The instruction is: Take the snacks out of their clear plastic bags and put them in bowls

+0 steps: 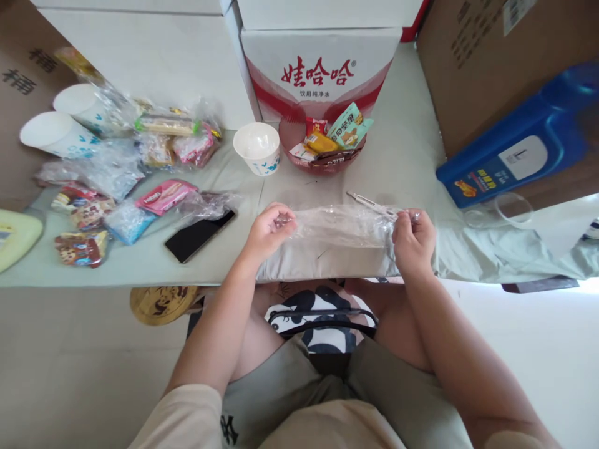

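A clear plastic bag (337, 226) is stretched sideways just above the table's front edge. My left hand (271, 229) pinches its left end, fingers closed. At the other end my right hand (415, 240) is closed on the gathered plastic. A slim metal tool (367, 202), perhaps scissors, points up and left beside my right hand; the bag partly covers it, and I cannot tell whether the hand touches it. Beyond the bag stand a white paper cup (257, 148) and a brown basket (299, 163) of wrapped snacks, including a mint-green packet (350, 128).
A black phone (200, 237) lies left of my left hand, near a pink packet (166, 196), several wrapped snacks and two tipped paper cups (56, 134). A large blue bottle (519, 149) leans at the right. White boxes (322, 47) line the back.
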Demonstrator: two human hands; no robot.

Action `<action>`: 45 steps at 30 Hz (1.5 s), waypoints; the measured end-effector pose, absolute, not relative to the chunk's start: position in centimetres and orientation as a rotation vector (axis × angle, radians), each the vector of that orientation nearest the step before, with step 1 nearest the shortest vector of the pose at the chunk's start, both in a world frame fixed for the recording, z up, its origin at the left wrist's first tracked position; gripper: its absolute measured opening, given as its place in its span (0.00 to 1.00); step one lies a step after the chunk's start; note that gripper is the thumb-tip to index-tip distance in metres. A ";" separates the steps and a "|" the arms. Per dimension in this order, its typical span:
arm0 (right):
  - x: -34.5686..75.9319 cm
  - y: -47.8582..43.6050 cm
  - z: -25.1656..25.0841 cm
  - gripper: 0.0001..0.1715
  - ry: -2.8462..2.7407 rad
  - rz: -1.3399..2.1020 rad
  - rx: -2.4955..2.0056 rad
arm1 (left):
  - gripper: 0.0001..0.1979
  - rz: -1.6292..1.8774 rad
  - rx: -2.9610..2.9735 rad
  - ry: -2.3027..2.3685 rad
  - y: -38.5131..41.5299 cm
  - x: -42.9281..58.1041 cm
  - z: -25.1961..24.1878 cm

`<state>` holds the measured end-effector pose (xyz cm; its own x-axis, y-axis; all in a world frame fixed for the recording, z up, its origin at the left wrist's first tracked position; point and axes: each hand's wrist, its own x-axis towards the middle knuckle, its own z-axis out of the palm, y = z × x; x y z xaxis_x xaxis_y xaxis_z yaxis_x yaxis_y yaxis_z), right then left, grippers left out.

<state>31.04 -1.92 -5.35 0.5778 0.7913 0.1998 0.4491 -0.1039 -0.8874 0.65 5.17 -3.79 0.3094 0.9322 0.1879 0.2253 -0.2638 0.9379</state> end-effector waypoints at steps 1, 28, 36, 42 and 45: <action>31.1 -1.9 -5.3 0.17 -1.032 0.400 -1.729 | 0.13 1.017 1.745 1.018 5.2 0.5 -4.0; 31.0 -4.1 -3.9 0.15 -0.912 0.719 -1.738 | 0.08 0.824 1.213 1.335 4.3 1.9 -2.9; 31.0 -5.1 -2.4 0.19 -0.889 0.788 -1.895 | 0.09 0.707 1.606 1.498 5.4 2.1 -3.8; 31.6 -5.7 -1.8 0.28 -1.009 0.900 -1.984 | 0.09 0.715 1.889 1.587 6.2 2.6 -4.6; 31.8 -5.9 -2.0 0.31 -1.193 0.935 -2.050 | 0.07 0.782 1.999 1.639 6.4 3.0 -5.0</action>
<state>31.82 -5.94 -2.02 0.3535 0.8930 -0.2785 0.4838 -0.4293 -0.7626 2.98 6.44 -5.05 0.1387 0.9790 0.1494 0.7321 -0.2030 0.6502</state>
